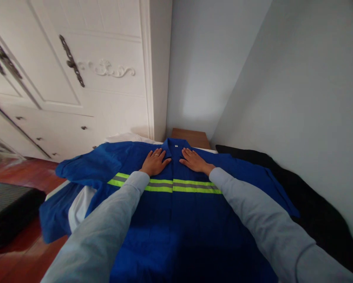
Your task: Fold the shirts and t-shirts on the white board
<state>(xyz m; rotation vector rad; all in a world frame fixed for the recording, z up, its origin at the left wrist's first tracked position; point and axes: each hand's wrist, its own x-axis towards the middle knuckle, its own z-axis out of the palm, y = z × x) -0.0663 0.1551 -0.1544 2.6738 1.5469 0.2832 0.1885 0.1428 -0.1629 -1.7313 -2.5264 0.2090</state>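
Observation:
A blue work jacket [153,212] with yellow-green and grey reflective bands lies spread out, front side up, its collar at the far end. My left hand [155,162], with a ring on one finger, rests flat on the chest just left of the collar. On the other side of the front opening, my right hand [194,160] is flat on the cloth too, fingers stretched. Both hands press on the jacket without gripping it. The left sleeve in view reaches out over the edge of the surface beneath. Deep shadow covers the jacket's lower right part.
A white wardrobe [114,94] with dark metal handles stands at the back left. Behind the collar is a brown wooden piece of furniture [191,137]. Black cloth [320,212] lies along the grey wall at right. A black case-like object [14,216] sits on the red-brown floor.

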